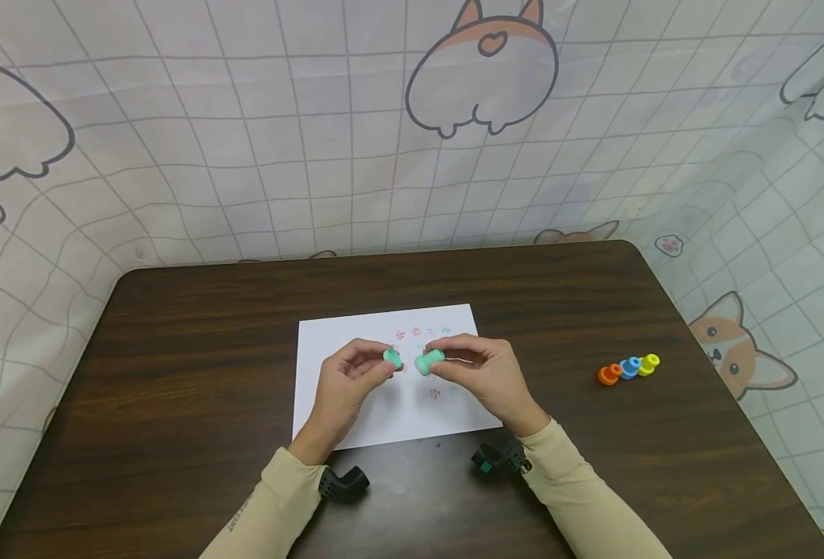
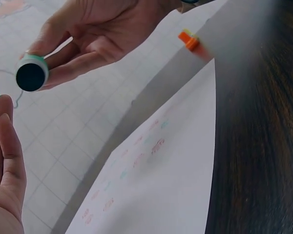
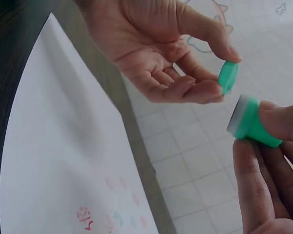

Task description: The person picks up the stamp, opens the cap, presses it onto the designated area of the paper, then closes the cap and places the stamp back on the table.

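Observation:
Above a white sheet of paper (image 1: 342, 365), my left hand (image 1: 345, 384) pinches a small green cap (image 3: 228, 77) between thumb and fingers. My right hand (image 1: 485, 376) holds a green stamp (image 3: 256, 124) by its body, its dark round face (image 2: 31, 77) uncovered and turned toward the left hand. A short gap separates cap and stamp. Small red and green prints (image 1: 416, 331) mark the paper below, and the hands cover part of them.
Three more stamps stand in a row at the right of the dark wooden table (image 1: 195, 373): an orange stamp (image 1: 610, 374), a blue stamp (image 1: 631, 367) and a yellow stamp (image 1: 649, 364). A white grid-patterned cloth (image 1: 244, 155) hangs behind the table.

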Motion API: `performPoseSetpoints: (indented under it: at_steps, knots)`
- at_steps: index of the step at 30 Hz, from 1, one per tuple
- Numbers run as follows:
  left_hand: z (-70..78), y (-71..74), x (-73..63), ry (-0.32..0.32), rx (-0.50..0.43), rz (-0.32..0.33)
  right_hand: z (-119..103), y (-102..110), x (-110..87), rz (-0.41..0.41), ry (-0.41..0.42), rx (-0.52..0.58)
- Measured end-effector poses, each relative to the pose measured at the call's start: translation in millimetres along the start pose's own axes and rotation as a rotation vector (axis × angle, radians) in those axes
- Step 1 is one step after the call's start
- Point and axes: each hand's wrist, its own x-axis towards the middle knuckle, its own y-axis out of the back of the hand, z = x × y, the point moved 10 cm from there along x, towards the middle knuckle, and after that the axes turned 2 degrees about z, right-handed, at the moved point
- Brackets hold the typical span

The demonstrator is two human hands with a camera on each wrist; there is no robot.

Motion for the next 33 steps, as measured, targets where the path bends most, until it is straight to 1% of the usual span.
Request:
performPoseSetpoints:
  at_steps: [4,8,16,20,27,31,33]
  knots:
    - [-2.5,4.8,1.9,0.008,0.002,0.017,9,-1,0.6,-0.024,-0.033,-0.010]
    - [-4.6,9.0,3.7,0.013,-0.018,0.034,16,-2,1.2,-0.036,-0.051,-0.049]
    - [-5.7,12.3,5.2,0.009,-0.042,0.036,29,-8,1.5,-0.074,-0.073,-0.096]
    - [-6.8,13.0,5.4,0.025,-0.037,0.039,37,-10,1.5,-0.081,-0.085,-0.115]
    - [-9.0,14.5,6.0,0.051,-0.014,0.046,46,-12,2.1,-0.066,-0.101,-0.196]
    - [-10.3,15.3,6.3,0.057,0.000,0.044,52,-15,1.9,-0.077,-0.123,-0.260]
    - [-11.0,15.5,6.2,0.059,0.002,0.043,55,-17,1.7,-0.083,-0.136,-0.275]
